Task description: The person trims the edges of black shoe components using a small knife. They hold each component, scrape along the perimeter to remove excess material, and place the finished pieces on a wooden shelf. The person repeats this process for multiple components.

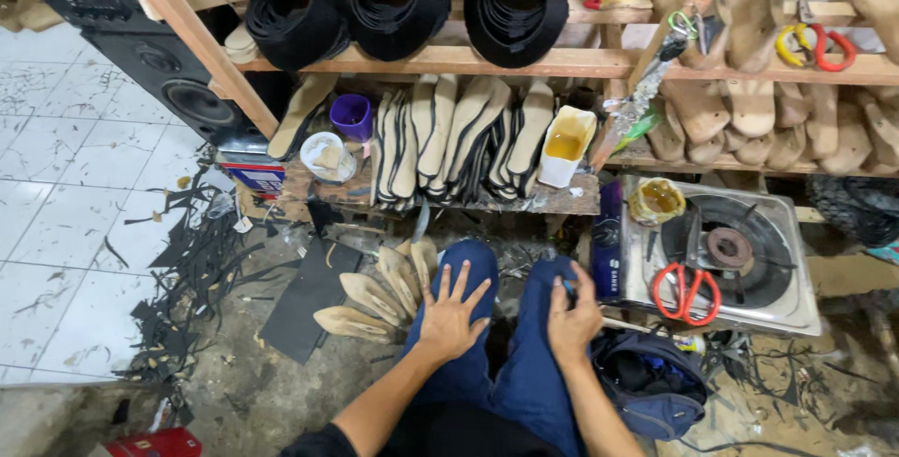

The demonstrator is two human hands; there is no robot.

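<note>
On my knees both hands rest: left hand splayed flat, empty, beside the fanned insoles; right hand curled, grip unclear.

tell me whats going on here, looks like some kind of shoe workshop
A person sits on the floor of a cluttered workshop in blue trousers. The left hand lies flat with spread fingers on the left thigh, beside a fan of tan insoles on the floor. The right hand rests curled on the right knee; whether it holds anything is unclear. Red-handled scissors lie on a gas stove to the right. More soles stand in a row on the low bench ahead, beside a tub of yellowish liquid.
</note>
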